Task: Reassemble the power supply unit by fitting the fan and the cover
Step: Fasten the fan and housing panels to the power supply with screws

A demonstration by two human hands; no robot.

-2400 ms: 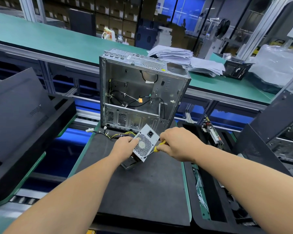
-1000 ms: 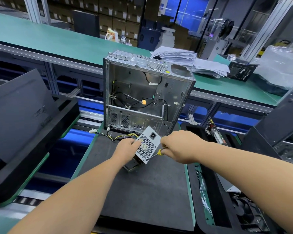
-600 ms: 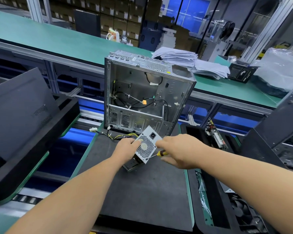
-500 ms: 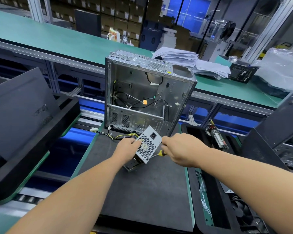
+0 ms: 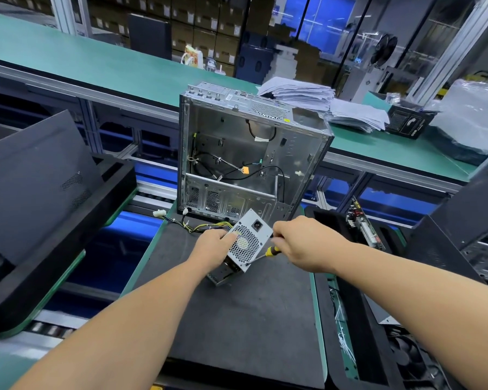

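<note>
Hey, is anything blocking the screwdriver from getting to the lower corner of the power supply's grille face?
Nothing visible does. The right hand holds the screwdriver with its tip already at the lower corner of the power supply unit, which the left hand steadies.

Open mat [image 5: 237, 319] lies before the hands; the computer case [image 5: 251, 153] blocks the far side.

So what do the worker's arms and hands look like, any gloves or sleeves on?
No gloves on either the left hand or the right hand. Both forearms are bare as far as the picture's edge, with no sleeve or cuff in view. No watch, ring, wrist strap or cable shows on either.
</note>
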